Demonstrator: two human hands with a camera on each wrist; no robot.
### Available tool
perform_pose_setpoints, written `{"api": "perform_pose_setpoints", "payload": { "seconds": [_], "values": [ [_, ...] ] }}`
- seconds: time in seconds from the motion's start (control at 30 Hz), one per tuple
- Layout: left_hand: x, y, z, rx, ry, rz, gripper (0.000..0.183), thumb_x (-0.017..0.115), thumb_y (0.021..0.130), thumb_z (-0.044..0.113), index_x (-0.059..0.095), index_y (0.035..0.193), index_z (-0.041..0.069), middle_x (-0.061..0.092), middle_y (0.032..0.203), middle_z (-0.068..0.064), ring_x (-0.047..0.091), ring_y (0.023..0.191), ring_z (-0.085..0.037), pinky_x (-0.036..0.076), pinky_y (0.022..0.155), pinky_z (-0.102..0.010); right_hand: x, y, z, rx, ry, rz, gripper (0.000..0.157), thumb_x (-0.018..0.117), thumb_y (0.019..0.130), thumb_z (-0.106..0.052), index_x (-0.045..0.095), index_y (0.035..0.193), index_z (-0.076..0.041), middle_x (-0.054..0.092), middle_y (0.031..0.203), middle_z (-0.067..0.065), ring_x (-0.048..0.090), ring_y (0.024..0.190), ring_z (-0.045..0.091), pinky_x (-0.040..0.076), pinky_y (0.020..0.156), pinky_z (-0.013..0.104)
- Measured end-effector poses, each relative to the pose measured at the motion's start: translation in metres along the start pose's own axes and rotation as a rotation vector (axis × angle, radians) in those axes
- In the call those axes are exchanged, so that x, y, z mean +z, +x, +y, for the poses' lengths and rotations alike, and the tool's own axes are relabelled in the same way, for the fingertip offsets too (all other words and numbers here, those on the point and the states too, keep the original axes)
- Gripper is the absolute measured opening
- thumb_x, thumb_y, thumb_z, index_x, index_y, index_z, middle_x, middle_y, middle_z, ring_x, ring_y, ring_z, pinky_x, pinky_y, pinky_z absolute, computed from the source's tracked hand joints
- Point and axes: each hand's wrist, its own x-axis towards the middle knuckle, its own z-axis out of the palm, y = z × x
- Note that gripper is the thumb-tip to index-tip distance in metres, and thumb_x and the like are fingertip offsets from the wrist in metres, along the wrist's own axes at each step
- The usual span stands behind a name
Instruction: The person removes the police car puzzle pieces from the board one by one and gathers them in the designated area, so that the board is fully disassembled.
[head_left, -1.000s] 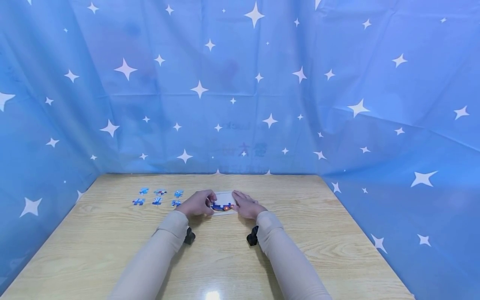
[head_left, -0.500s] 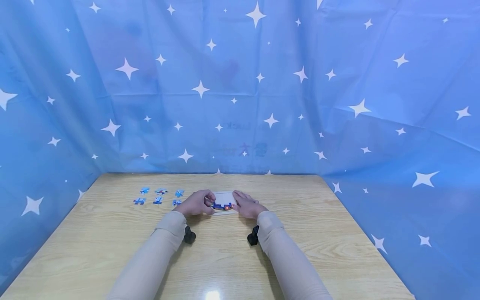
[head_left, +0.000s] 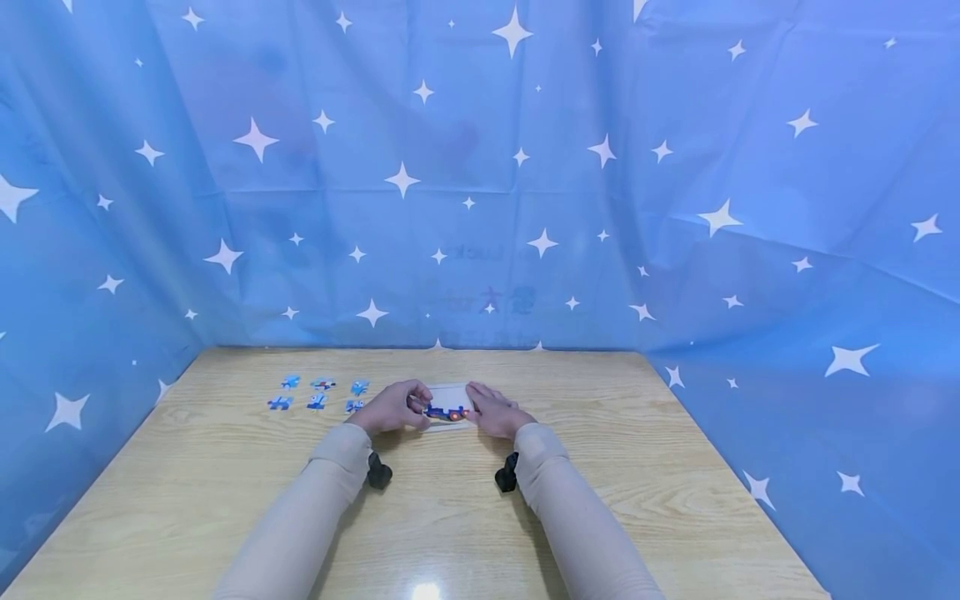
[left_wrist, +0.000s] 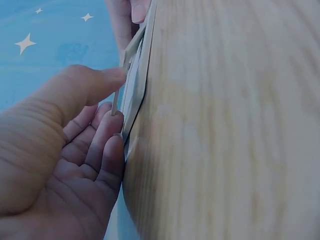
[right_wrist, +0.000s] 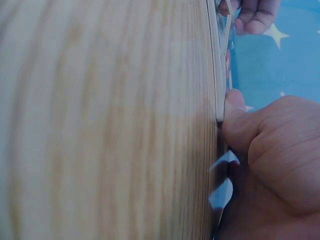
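Note:
A flat white puzzle tray (head_left: pixel 448 397) lies mid-table, with a strip of picture, blue with orange wheels (head_left: pixel 454 415), along its near side. From the left, my left hand (head_left: pixel 392 406) pinches a puzzle piece between thumb and fingers. In the left wrist view this thin puzzle piece (left_wrist: pixel 116 100) stands tilted, its lower part close to the tray. My right hand (head_left: pixel 495 412) rests on the tray's right side, fingers extended. Its thumb (right_wrist: pixel 234 107) presses at the tray's edge in the right wrist view, where its other fingers are mostly hidden.
Several loose blue puzzle pieces (head_left: pixel 317 402) lie in two rows left of my left hand. The wooden table (head_left: pixel 465 508) ends at a blue curtain (head_left: pixel 480 167) with white stars. A black wrist camera (head_left: pixel 379 472) sits under each forearm.
Both hands keep almost the same place at the tray. Only a slight shift of the whole head view shows; the loose pieces lie as before.

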Motion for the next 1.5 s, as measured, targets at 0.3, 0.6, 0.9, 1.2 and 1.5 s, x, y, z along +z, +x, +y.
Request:
{"api": "perform_pose_setpoints", "payload": {
  "seconds": [0.3, 0.6, 0.9, 1.2, 1.5],
  "values": [
    [-0.0015, -0.0003, 0.0005, 0.008, 0.011, -0.003, 0.042, 0.082, 0.082, 0.005, 0.061, 0.117, 0.001, 0.063, 0.112, -0.009, 0.06, 0.1, -0.021, 0.051, 0.089, -0.04, -0.002, -0.0015, -0.0028, 0.002, -0.016, -0.005, 0.063, 0.038, 0.11, -0.038, 0.013, 0.164, -0.015, 0.008, 0.171, 0.003, 0.006, 0.156, 0.03, 0.01, 0.121, 0.06],
    [-0.0009, 0.0006, 0.0034, 0.032, 0.106, 0.001, 0.036, 0.081, 0.081, 0.001, 0.061, 0.112, 0.004, 0.061, 0.1, -0.006, 0.057, 0.089, -0.019, 0.049, 0.076, -0.034, -0.0013, -0.0012, -0.0026, -0.005, 0.004, 0.0, 0.064, 0.039, 0.11, -0.04, 0.016, 0.164, -0.017, 0.009, 0.17, 0.001, 0.008, 0.156, 0.03, 0.012, 0.12, 0.061],
    [-0.0034, 0.0002, 0.0069, 0.045, 0.099, -0.014, 0.037, 0.081, 0.082, 0.002, 0.061, 0.113, 0.005, 0.061, 0.102, -0.006, 0.056, 0.092, -0.02, 0.049, 0.08, -0.036, -0.0006, -0.0005, -0.0028, -0.002, 0.007, -0.005, 0.064, 0.038, 0.11, -0.039, 0.013, 0.164, -0.016, 0.007, 0.171, 0.003, 0.005, 0.156, 0.031, 0.009, 0.121, 0.061],
    [-0.0091, -0.003, 0.0047, 0.042, 0.041, 0.0, 0.035, 0.079, 0.085, 0.002, 0.061, 0.115, 0.005, 0.062, 0.109, -0.008, 0.059, 0.1, -0.022, 0.051, 0.086, -0.038, -0.0009, 0.0003, -0.0003, -0.002, -0.003, -0.013, 0.063, 0.036, 0.11, -0.039, 0.011, 0.164, -0.017, 0.005, 0.171, 0.003, 0.003, 0.156, 0.031, 0.007, 0.121, 0.061],
    [-0.0092, -0.0032, 0.0063, 0.028, 0.05, -0.005, 0.035, 0.079, 0.086, 0.003, 0.062, 0.116, 0.006, 0.063, 0.11, -0.007, 0.059, 0.099, -0.02, 0.051, 0.087, -0.038, -0.0026, -0.0042, -0.0019, -0.009, 0.015, -0.014, 0.063, 0.037, 0.111, -0.037, 0.012, 0.164, -0.016, 0.006, 0.171, 0.004, 0.004, 0.156, 0.032, 0.007, 0.12, 0.062]
  ]
}}
